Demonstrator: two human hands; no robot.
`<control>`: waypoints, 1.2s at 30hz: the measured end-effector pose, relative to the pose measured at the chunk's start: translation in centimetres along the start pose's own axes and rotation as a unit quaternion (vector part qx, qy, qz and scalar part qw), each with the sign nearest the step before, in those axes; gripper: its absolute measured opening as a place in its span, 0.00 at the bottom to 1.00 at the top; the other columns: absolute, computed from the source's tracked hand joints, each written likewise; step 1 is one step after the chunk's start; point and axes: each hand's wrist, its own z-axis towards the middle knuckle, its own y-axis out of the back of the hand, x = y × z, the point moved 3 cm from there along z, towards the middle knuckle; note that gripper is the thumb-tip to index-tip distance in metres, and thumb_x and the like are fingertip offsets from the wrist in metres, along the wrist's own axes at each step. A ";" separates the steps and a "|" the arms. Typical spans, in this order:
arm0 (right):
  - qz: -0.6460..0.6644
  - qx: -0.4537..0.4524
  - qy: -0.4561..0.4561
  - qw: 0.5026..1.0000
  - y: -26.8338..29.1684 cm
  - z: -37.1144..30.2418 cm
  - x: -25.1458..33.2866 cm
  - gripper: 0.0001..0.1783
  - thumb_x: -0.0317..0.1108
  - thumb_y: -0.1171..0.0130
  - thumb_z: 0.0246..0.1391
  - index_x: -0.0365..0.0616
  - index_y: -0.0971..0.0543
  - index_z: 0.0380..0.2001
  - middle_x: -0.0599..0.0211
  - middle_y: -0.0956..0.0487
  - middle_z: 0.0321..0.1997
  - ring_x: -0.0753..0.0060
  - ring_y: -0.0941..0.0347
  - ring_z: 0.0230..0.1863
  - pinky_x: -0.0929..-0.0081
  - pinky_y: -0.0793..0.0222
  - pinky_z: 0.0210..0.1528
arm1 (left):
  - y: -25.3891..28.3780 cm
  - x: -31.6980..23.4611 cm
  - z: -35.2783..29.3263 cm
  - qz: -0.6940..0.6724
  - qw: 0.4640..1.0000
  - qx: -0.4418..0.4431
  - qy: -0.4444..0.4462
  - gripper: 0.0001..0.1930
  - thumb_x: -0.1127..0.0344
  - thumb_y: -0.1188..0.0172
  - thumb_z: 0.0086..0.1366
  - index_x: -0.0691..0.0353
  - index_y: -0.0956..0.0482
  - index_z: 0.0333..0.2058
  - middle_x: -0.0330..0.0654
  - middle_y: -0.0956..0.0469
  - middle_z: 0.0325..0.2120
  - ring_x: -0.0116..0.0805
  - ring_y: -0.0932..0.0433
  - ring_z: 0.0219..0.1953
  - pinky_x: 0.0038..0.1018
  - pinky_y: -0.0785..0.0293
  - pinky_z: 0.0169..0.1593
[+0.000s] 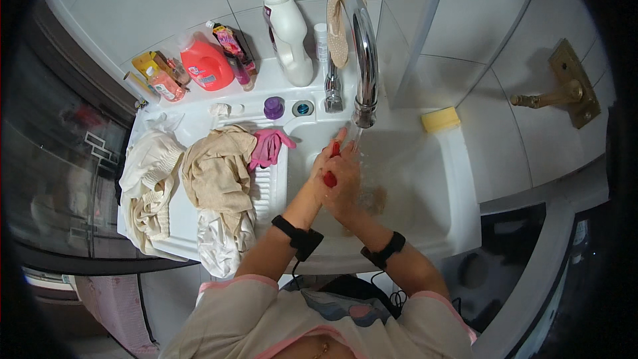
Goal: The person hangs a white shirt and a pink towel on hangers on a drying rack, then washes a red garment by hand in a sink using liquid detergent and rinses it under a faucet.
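My left hand [323,162] and my right hand [343,186] are pressed together over the sink basin [419,179], under the chrome faucet [364,80]. Water runs from its spout onto my fingers. Bright red patches of a small, soft-looking red thing [329,179] show between and beside my hands; its kind cannot be made out. Both hands are closed around it, with some fingertips of the left reaching out toward the spout. Cloudy water and a brownish patch [377,199] show in the basin beneath.
On the ribbed washboard side lie beige cloth [219,166], white garments [149,179] and a pink glove-like cloth [269,147]. Behind stand a white bottle [290,43], a red detergent jug [207,66] and a purple cap [273,108]. A yellow sponge [440,119] sits on the right rim.
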 end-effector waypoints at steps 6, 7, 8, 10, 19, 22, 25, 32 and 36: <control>0.024 0.070 -0.147 0.986 0.1 4.0 -5.0 0.09 0.28 0.44 0.35 0.41 0.31 0.24 0.60 0.29 0.24 0.59 0.33 0.26 0.69 0.38 0.30 | -0.3 2.2 -0.2 -0.013 1.000 -0.020 0.015 0.19 0.56 0.61 0.61 0.61 0.38 0.47 0.42 0.35 0.45 0.38 0.37 0.48 0.36 0.46 0.54; 0.036 0.057 -0.130 0.989 0.4 4.5 -5.5 0.10 0.27 0.44 0.35 0.41 0.31 0.26 0.61 0.29 0.25 0.60 0.33 0.26 0.70 0.38 0.30 | -0.8 1.9 -0.5 -0.029 0.999 -0.019 0.006 0.19 0.55 0.61 0.61 0.61 0.37 0.46 0.42 0.34 0.45 0.38 0.37 0.49 0.36 0.48 0.55; 0.061 0.032 -0.098 0.993 1.1 4.8 -6.0 0.12 0.27 0.43 0.37 0.41 0.31 0.29 0.63 0.28 0.26 0.63 0.31 0.27 0.72 0.37 0.29 | -1.5 1.4 -0.7 -0.017 1.000 0.015 -0.003 0.20 0.52 0.62 0.61 0.61 0.35 0.44 0.43 0.34 0.45 0.39 0.37 0.49 0.38 0.47 0.55; 0.251 0.091 -0.251 0.930 2.9 5.8 -4.9 0.15 0.28 0.42 0.38 0.41 0.32 0.32 0.65 0.28 0.27 0.67 0.31 0.28 0.74 0.36 0.29 | -1.9 -0.7 -0.9 -0.020 0.999 0.008 -0.031 0.20 0.52 0.63 0.62 0.61 0.34 0.42 0.43 0.33 0.44 0.40 0.37 0.49 0.39 0.48 0.55; 0.283 0.515 -0.404 0.701 5.9 2.8 -5.7 0.19 0.32 0.40 0.40 0.37 0.31 0.37 0.66 0.27 0.28 0.75 0.30 0.25 0.80 0.32 0.27 | -1.0 -2.4 0.2 -0.011 0.995 -0.064 -0.071 0.14 0.53 0.52 0.58 0.59 0.33 0.27 0.46 0.28 0.31 0.40 0.30 0.39 0.39 0.35 0.47; 0.355 0.331 -0.434 0.759 5.9 3.1 -5.7 0.20 0.35 0.40 0.40 0.39 0.31 0.38 0.68 0.27 0.28 0.77 0.32 0.24 0.82 0.35 0.23 | 0.1 -1.0 0.3 0.071 0.986 -0.134 -0.064 0.11 0.56 0.51 0.58 0.58 0.33 0.26 0.43 0.28 0.27 0.37 0.28 0.34 0.36 0.32 0.43; 0.329 0.224 -0.433 0.809 4.7 3.1 -3.7 0.21 0.35 0.41 0.39 0.40 0.31 0.38 0.65 0.28 0.30 0.70 0.31 0.26 0.77 0.35 0.25 | 1.0 1.2 1.1 0.105 0.984 -0.144 -0.017 0.10 0.57 0.51 0.58 0.57 0.32 0.29 0.40 0.28 0.24 0.35 0.28 0.30 0.32 0.30 0.39; -0.038 0.200 -0.074 0.976 0.4 2.2 -1.7 0.09 0.32 0.46 0.36 0.42 0.30 0.25 0.56 0.31 0.31 0.54 0.35 0.33 0.65 0.39 0.34 | 0.6 1.5 0.6 -0.075 0.993 0.096 0.002 0.18 0.60 0.59 0.61 0.60 0.39 0.48 0.45 0.35 0.44 0.35 0.37 0.48 0.33 0.39 0.50; -0.120 0.111 -0.124 0.979 0.6 4.4 -3.7 0.07 0.32 0.46 0.35 0.42 0.32 0.18 0.55 0.31 0.29 0.52 0.36 0.33 0.63 0.40 0.36 | -1.1 3.5 -1.1 -0.008 0.998 -0.048 0.027 0.21 0.54 0.68 0.63 0.58 0.40 0.50 0.43 0.38 0.48 0.39 0.39 0.50 0.34 0.45 0.54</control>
